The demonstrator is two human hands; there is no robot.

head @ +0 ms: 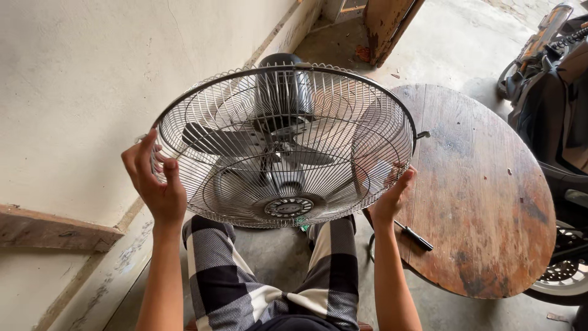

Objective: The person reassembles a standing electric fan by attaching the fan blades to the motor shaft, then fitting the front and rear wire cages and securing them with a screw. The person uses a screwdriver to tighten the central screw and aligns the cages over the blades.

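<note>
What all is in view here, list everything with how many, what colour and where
fan guard: one, silver wire, centre, held at both sides
fan motor and blades: one, black and grey, behind the guard
round table: one, worn brown wood, right
screwdriver: one, black handle, on the table's near edge
motorbike: one, dark, far right
wall: one, cream, left
legs in checked trousers: two, black and white, bottom centre
left hand: one, gripping the guard's left rim
right hand: one, gripping the guard's right rim
</note>
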